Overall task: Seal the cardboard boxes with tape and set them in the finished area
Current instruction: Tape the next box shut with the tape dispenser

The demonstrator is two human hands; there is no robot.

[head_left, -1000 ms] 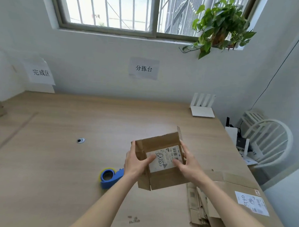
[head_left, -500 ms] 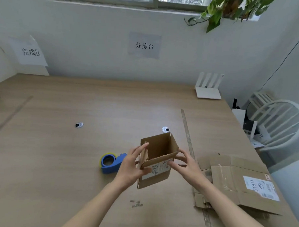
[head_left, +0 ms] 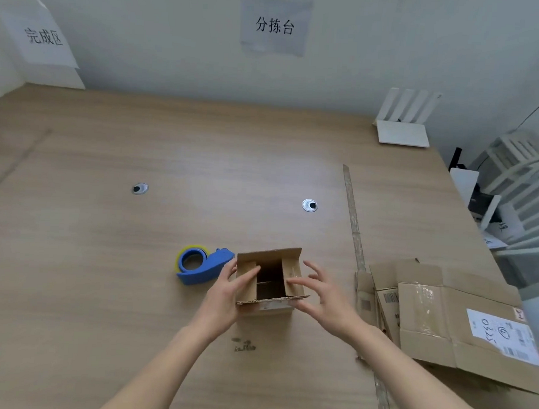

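A small cardboard box (head_left: 269,303) stands on the wooden table (head_left: 135,275) with its top open and its flaps half raised. My left hand (head_left: 224,295) grips its left side, the thumb lying over the left inner flap. To the right of the box my right hand (head_left: 321,294) has its fingers spread, and the fingertips touch the right inner flap. A blue tape dispenser (head_left: 199,264) with a yellowish roll lies just left of the box, behind my left hand. On the wall at far left hangs a paper sign reading 完成区 (head_left: 44,36).
Flattened cardboard boxes (head_left: 442,314), one with a shipping label, lie at the right table edge. A worn tape strip (head_left: 354,214) runs down the table. Two cable grommets (head_left: 140,188) (head_left: 310,205) sit mid-table. A white router (head_left: 402,133) stands at the back right, a white chair (head_left: 525,190) beyond.
The box was held up tilted with its label toward me; now it stands upright on the table, open top up. My view has tilted down toward the table.
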